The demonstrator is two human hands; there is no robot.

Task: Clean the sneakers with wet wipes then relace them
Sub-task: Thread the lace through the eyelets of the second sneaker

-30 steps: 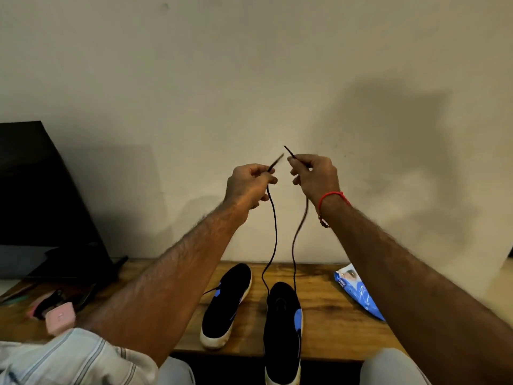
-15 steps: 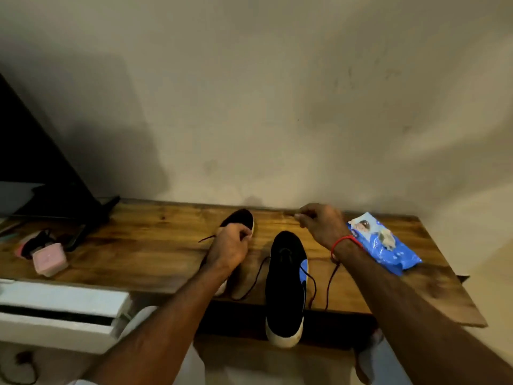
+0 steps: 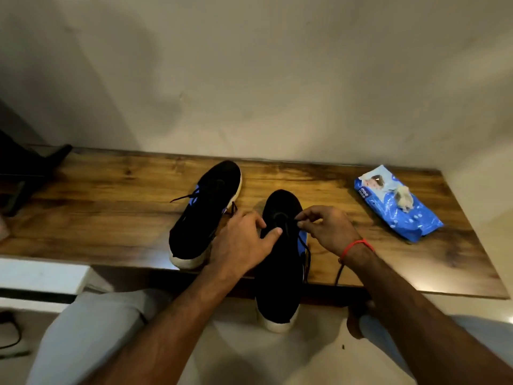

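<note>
Now both hands are down from the air, back at the near sneaker
My right hand pinches the lace by the eyelets; my left hand rests relaxed against the shoe, so threading can go on

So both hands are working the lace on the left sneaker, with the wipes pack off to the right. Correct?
Not quite: the hands work the lace on the right sneaker, per the head view. The wipes pack is indeed off to the right.
</note>
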